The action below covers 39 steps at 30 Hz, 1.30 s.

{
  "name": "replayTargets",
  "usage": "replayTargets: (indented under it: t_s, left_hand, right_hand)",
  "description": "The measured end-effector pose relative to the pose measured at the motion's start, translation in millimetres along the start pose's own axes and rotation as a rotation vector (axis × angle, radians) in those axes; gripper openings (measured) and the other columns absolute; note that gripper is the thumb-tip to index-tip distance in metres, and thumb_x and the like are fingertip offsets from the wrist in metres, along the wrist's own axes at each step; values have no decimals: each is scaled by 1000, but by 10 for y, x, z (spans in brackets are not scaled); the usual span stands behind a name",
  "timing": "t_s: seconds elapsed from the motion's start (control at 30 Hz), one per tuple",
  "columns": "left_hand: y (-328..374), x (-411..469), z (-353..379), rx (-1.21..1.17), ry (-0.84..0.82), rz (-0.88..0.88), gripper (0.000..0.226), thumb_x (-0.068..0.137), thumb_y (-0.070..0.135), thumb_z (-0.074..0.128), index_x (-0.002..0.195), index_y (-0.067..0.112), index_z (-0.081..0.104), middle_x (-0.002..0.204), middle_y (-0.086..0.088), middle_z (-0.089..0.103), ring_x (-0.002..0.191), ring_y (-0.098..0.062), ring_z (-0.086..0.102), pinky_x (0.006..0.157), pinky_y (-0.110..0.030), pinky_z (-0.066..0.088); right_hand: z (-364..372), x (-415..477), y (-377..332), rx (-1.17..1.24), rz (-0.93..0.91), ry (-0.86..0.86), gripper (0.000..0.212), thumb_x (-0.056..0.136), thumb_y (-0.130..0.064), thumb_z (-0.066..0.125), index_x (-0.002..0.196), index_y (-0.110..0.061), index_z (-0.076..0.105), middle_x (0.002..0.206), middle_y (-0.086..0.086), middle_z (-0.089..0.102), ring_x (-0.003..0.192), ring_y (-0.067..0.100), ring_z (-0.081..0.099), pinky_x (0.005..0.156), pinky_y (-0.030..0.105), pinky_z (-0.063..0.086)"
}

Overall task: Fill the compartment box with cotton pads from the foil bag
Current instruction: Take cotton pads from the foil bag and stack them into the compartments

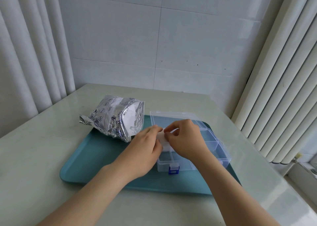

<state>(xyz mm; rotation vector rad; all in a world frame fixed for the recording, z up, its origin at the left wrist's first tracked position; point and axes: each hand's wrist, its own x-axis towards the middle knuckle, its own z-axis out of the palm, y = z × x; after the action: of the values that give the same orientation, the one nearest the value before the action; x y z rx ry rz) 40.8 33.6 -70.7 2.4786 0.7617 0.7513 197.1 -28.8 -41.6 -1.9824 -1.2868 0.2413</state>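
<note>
Just below the frame's centre a white stack of cotton pads [165, 142] is held at a compartment on the left side of the clear box [212, 145], the left hand [145, 146] curled against its side and the right hand [185, 138] pinching its top edge. It is best kept squared and lowered straight in before the grip is eased. On the open foil bag [113, 119], left of the box, only "Date" can be read

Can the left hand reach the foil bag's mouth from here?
Probably yes. The foil bag lies just beside the left hand, open mouth toward it, nothing between. But it and the right hand are holding cotton pads at the compartment box; it must let go first.
</note>
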Motion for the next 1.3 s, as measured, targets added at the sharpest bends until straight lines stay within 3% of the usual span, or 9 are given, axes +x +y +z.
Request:
replayTargets:
  t_s: [0.1, 0.2, 0.37, 0.5, 0.63, 0.77, 0.97, 1.1, 1.3]
  left_hand:
    - [1, -15, 5, 31, -28, 2, 37, 109, 15, 41, 144, 17, 53, 147, -1, 53, 133, -21, 51, 102, -24, 38]
    - [-42, -14, 13, 90, -24, 20, 35, 109, 16, 39, 137, 16, 61, 158, 4, 45, 142, -17, 44, 118, -29, 35]
    - [-12, -17, 4, 162, -28, 49, 21, 107, 17, 39, 89, 23, 50, 93, 9, 46, 85, -19, 48, 80, -38, 45]
    - [37, -52, -32, 210, 23, 126, 25, 104, 31, 31, 97, 23, 54, 102, 9, 49, 79, -21, 56, 74, -44, 50]
    - [57, -24, -132, 269, 340, 180, 23, 103, 24, 45, 105, 21, 68, 117, 11, 58, 75, -15, 59, 59, -33, 48]
    - [-169, 121, -294, 408, 588, 122, 26, 92, 12, 60, 115, 14, 72, 138, -8, 61, 115, -32, 58, 93, -44, 44]
    - [-673, 273, -439, 219, 552, -215, 46, 89, 27, 71, 133, 16, 65, 173, -15, 25, 159, -35, 24, 124, -58, 24]
    - [-691, 270, -475, 120, 554, -298, 39, 83, 38, 64, 118, 20, 62, 134, -5, 62, 133, -34, 52, 109, -50, 39]
    - [-684, 217, -460, 376, 492, -229, 46, 83, 44, 60, 125, 25, 58, 124, -8, 54, 107, -40, 50, 100, -49, 41]
  right_hand:
    - [47, -9, -38, -203, -20, -26, 25, 101, -22, 54, 100, -26, 79, 85, -5, 71, 96, 24, 64, 93, 40, 45]
    - [56, -42, -49, -366, -33, -61, 35, 101, -24, 43, 102, -30, 78, 93, -4, 70, 103, 27, 52, 91, 40, 32]
    - [62, -75, -56, -482, -77, -82, 37, 101, -30, 42, 82, -17, 71, 89, -4, 57, 101, 25, 41, 84, 39, 27]
    - [81, -94, -41, -479, -126, -69, 36, 101, -21, 38, 81, -17, 67, 80, -3, 63, 94, 23, 50, 93, 42, 38]
    - [103, -78, -5, -416, -106, -56, 34, 99, -19, 41, 81, -14, 69, 80, 1, 63, 89, 26, 54, 92, 43, 44]
    - [83, -111, -44, -448, -135, -28, 34, 100, -20, 42, 97, -17, 75, 95, -1, 68, 99, 25, 56, 94, 40, 41]
    - [98, -180, -193, -332, -217, 36, 28, 96, -20, 54, 116, -26, 73, 106, -8, 70, 106, 20, 58, 98, 34, 37]
    - [190, -227, -310, -184, -237, 49, 24, 96, -19, 56, 109, -23, 75, 92, -12, 68, 98, 20, 60, 98, 40, 47]
    - [257, -205, -432, -119, -199, 15, 28, 98, -16, 53, 116, -21, 74, 99, -7, 73, 106, 20, 62, 99, 40, 49]
